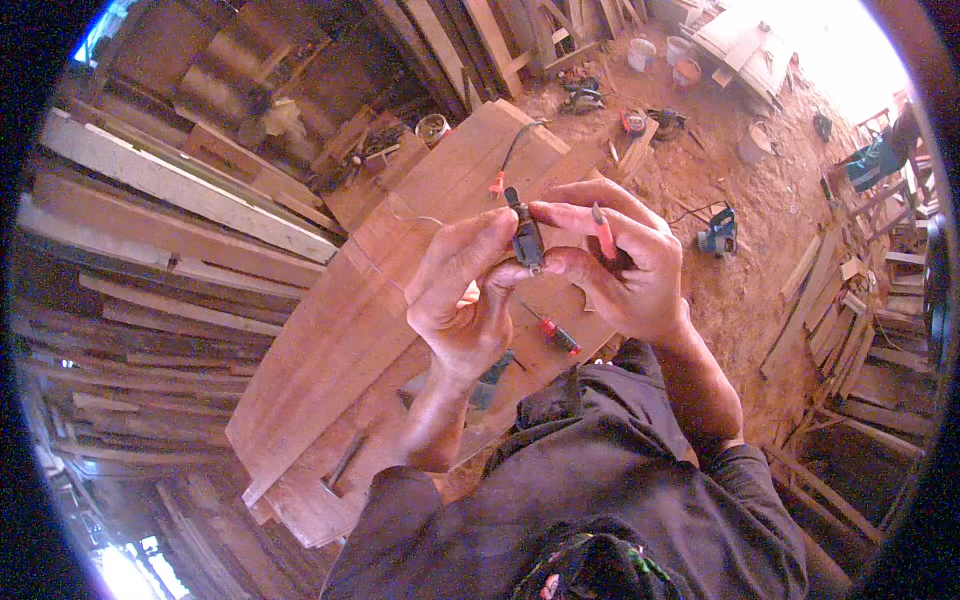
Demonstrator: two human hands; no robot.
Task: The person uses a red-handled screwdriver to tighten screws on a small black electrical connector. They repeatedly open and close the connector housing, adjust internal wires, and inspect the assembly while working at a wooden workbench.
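Both hands pinch a small black part (526, 240), which looks like a switch, above the wooden boards. My left hand (460, 275) grips it from the left between thumb and fingers. From the other side, my right hand (630, 260) holds it by finger and thumb. A slim red object (604, 236) with a pale tip is tucked among the right hand's fingers; its kind is unclear. Below the hands lies a red-and-black screwdriver (558, 337) on the boards. Beyond them, a red plug (497, 183) ends a black cord. My left forearm partly hides a bluish tool (490, 385).
Wide wooden boards (320, 370) form the work surface, with a hammer (343, 465) near their close end. Stacked timber (180, 190) lines the left. A blue power tool (717, 232) sits on the dirt floor at right, near scrap wood (810, 295). Buckets (641, 54) stand farther off.
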